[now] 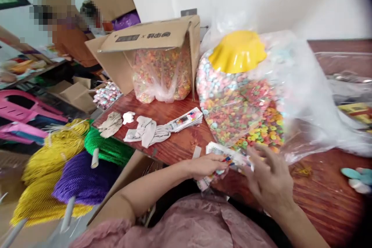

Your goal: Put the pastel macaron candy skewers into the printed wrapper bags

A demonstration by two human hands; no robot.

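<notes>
My left hand [208, 166] is closed on printed plastic packets [218, 149], white with coloured print, held over the front edge of the table. More of the bundle hangs below that hand. My right hand [274, 180] is at the right end of the packets, its fingers curved and apart, somewhat blurred. Whether its fingertips touch the packets I cannot tell. Just beyond both hands lies a large clear bag of small ring-shaped candies [247, 120] in red, orange, yellow and green, with pastel pieces behind. A yellow fluted bowl [238, 51] rests on top.
On the reddish wooden table [186, 143] lie a stack of printed packets [187, 119], pale gloves [148, 131] and pastel pieces [359, 178]. A cardboard box [151, 35] holds another candy bag. Yellow, purple and green net rolls [84, 178] stand left; people are farther back.
</notes>
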